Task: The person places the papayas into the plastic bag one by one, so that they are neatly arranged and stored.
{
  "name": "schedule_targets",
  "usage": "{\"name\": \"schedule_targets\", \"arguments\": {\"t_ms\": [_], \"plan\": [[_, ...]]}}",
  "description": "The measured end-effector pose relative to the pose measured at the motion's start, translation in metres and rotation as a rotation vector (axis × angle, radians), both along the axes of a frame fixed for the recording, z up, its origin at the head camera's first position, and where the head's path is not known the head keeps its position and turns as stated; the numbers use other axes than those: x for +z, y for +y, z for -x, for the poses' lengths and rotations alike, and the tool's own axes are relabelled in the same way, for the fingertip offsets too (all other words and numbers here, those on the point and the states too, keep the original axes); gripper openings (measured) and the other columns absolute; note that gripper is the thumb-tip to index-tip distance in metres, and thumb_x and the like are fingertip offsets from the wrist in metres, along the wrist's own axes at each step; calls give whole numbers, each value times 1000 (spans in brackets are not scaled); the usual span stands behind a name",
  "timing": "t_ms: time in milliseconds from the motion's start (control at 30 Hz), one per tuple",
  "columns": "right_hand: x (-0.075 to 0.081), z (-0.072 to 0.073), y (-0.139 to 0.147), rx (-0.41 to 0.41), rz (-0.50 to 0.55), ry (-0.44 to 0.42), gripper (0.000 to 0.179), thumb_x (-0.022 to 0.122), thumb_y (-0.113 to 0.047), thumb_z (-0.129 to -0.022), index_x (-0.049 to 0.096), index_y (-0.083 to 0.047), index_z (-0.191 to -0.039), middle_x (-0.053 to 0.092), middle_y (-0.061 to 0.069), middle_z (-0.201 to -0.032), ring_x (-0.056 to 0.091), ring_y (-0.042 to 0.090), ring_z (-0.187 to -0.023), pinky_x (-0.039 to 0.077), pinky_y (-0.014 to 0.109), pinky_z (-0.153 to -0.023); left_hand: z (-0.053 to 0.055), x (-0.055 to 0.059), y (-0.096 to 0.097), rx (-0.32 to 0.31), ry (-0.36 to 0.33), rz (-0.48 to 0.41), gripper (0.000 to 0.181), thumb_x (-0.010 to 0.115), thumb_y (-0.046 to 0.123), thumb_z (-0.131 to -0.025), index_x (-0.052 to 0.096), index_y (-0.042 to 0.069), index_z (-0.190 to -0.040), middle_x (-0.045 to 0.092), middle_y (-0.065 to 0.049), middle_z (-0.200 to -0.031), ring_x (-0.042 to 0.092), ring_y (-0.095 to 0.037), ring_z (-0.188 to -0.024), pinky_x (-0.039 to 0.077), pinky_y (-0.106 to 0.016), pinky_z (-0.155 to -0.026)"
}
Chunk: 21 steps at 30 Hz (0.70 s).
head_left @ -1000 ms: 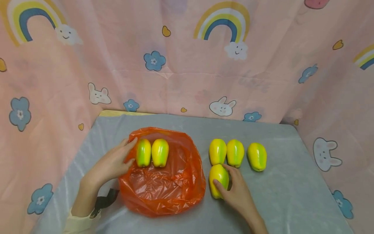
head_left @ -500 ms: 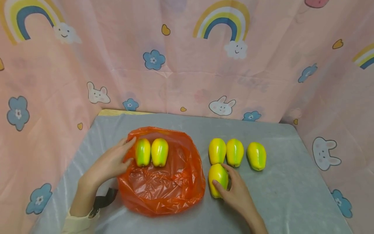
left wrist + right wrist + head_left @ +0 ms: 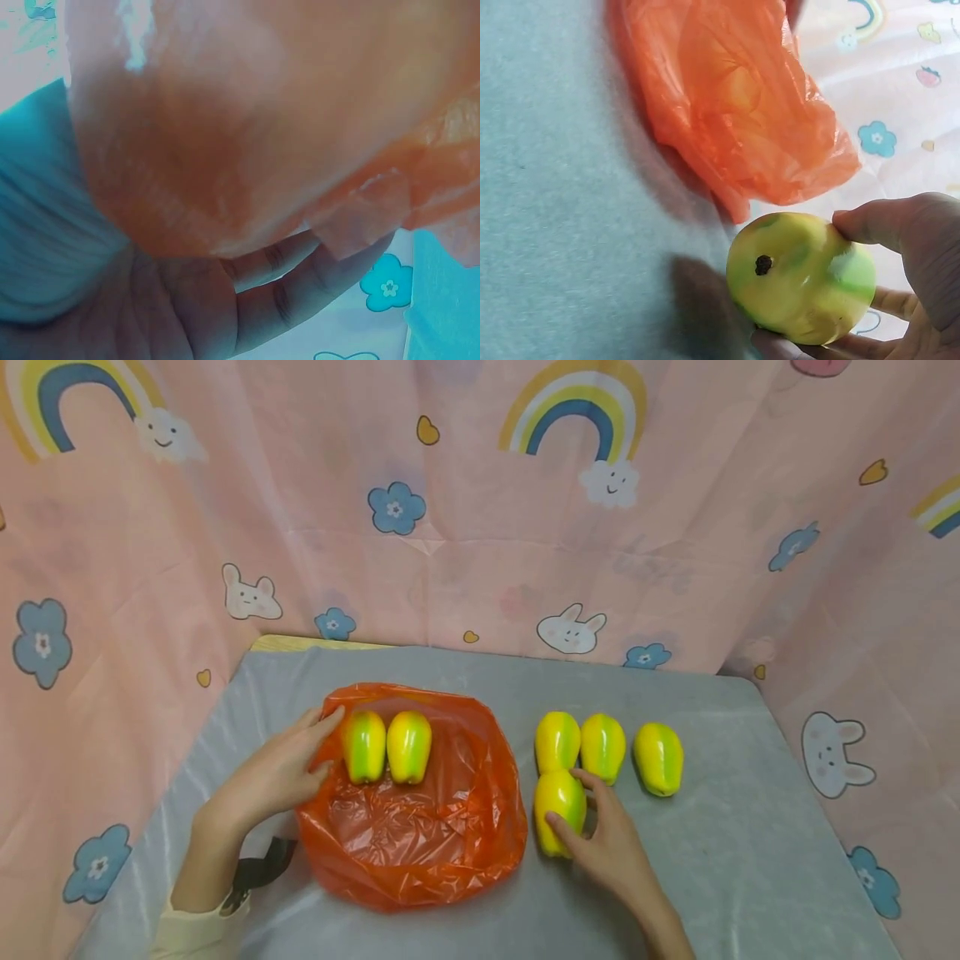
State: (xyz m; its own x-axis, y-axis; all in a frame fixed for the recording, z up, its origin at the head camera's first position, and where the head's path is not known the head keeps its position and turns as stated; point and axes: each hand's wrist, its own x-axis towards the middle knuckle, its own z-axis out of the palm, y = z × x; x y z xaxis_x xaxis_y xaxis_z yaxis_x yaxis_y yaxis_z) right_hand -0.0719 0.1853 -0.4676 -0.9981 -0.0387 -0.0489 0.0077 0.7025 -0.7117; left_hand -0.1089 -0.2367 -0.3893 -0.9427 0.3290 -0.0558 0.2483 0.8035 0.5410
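In the head view my right hand [image 3: 607, 839] grips a yellow-green papaya [image 3: 559, 812] between thumb and fingers, just right of the orange plastic bag [image 3: 420, 889]. The right wrist view shows this papaya [image 3: 802, 277] end-on with its dark spot, its shadow apart from it on the cloth. My left hand [image 3: 273, 777] rests at the bag's left rim, fingers fairly straight, thumb apart from them. In the left wrist view bag film [image 3: 360, 217] covers the left fingertips. Two papayas, a left one [image 3: 365, 747] and a right one [image 3: 409, 747], lie inside the wide-mouthed bag.
Three more papayas lie in a row behind my right hand: one at left [image 3: 557, 739], one beside it [image 3: 603, 747], and one apart at right [image 3: 659, 758]. Grey cloth [image 3: 750, 843] covers the table. A pink patterned curtain [image 3: 465, 568] surrounds its back and sides.
The papaya in my right hand has risen slightly and overlaps the one behind it more. My left hand and the bag's left rim have shifted a little left.
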Motion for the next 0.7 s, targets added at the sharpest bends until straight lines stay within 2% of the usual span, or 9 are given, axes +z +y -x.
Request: {"name": "schedule_targets", "arguments": {"t_ms": [100, 333, 500, 700], "plan": [[6, 2, -2, -2, 20, -8, 75, 79, -39, -95, 43, -14, -156, 50, 20, -158, 62, 45, -131, 63, 50, -91, 0, 0, -1, 3, -3, -6, 75, 64, -5, -92, 36, -5, -161, 40, -29, -164, 48, -51, -145, 46, -69, -113], [20, 8, -6, -9, 47, -2, 76, 78, -41, -95, 41, -15, -156, 50, 17, -159, 60, 44, -133, 64, 49, -91, 0, -1, 0, -4, 5, -8, 75, 63, -5, -92, 35, -4, -162, 40, -27, -165, 49, -49, -144, 49, -67, -112], [29, 13, -9, 8, 66, 10, 77, 78, -43, -95, 40, -17, -156, 48, 15, -159, 59, 43, -133, 65, 41, -87, 0, -1, 0, 0, 9, 8, 74, 62, -6, -92, 36, -5, -161, 40, -28, -165, 48, -50, -145, 47, -67, -113], [42, 19, -15, 43, 45, 76, 77, 80, -38, -94, 41, -13, -156, 49, 16, -158, 61, 42, -130, 63, 37, -85, 0, -3, 1, -1, 25, 19, 73, 61, -6, -92, 37, -6, -161, 42, -29, -163, 51, -50, -143, 48, -67, -113]]}}
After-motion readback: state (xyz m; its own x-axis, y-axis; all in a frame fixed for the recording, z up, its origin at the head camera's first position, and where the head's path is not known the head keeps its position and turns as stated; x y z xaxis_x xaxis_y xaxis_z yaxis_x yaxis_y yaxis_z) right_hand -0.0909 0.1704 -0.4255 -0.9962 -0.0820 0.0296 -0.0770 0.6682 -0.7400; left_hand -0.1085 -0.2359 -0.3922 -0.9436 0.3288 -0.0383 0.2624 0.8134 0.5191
